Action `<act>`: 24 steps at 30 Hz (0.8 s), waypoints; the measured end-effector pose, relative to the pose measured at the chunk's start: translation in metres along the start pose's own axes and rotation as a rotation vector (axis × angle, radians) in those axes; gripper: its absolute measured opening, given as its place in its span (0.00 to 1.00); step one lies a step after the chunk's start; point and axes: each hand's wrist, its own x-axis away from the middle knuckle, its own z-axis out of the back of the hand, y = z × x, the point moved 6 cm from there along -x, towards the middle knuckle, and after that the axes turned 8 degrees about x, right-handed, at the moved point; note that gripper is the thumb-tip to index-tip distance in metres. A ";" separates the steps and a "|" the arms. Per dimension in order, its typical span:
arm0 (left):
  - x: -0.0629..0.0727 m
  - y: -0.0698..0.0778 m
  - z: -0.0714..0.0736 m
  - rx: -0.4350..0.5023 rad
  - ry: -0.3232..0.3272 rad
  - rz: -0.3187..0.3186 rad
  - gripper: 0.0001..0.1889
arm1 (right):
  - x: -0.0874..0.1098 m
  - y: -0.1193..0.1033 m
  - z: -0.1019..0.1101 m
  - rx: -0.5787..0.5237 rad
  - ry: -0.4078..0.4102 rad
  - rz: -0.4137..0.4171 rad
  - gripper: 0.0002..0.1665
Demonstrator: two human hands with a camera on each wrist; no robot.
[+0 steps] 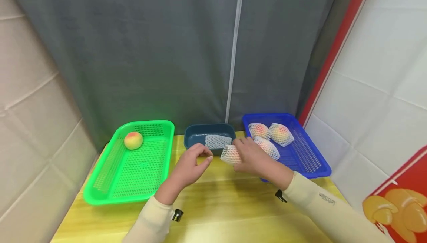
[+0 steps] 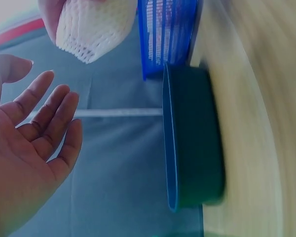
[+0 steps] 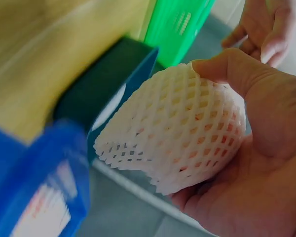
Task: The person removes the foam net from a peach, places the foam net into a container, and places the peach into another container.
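My right hand (image 1: 251, 156) grips a peach in a white foam net sleeve (image 3: 182, 128), thumb on one side and fingers on the other, above the table's middle. The sleeve's loose end sticks out past the fruit. Left of it, my left hand (image 1: 194, 163) hangs over the table with nothing in it, its fingers loosely bent in the left wrist view. Three more netted peaches (image 1: 281, 134) lie in the blue basket (image 1: 308, 154) on the right. One bare peach (image 1: 133, 140) sits in the green basket (image 1: 143, 176) on the left.
Between the baskets, a small dark teal bin (image 1: 193, 130) holds flat white foam net (image 1: 217, 141). Everything stands on a yellow wood-grain table (image 1: 213, 206). A grey curtain (image 1: 160, 50) hangs behind, with white walls on both sides.
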 end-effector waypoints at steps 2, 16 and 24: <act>0.004 -0.004 0.005 -0.005 0.010 0.025 0.03 | -0.002 -0.011 -0.005 0.012 -0.009 0.036 0.40; 0.022 -0.018 0.037 -0.004 0.118 0.083 0.03 | -0.014 -0.073 -0.022 0.032 -0.023 0.181 0.41; 0.025 -0.020 0.043 0.051 0.118 0.124 0.02 | -0.014 -0.078 -0.030 0.027 -0.019 0.176 0.42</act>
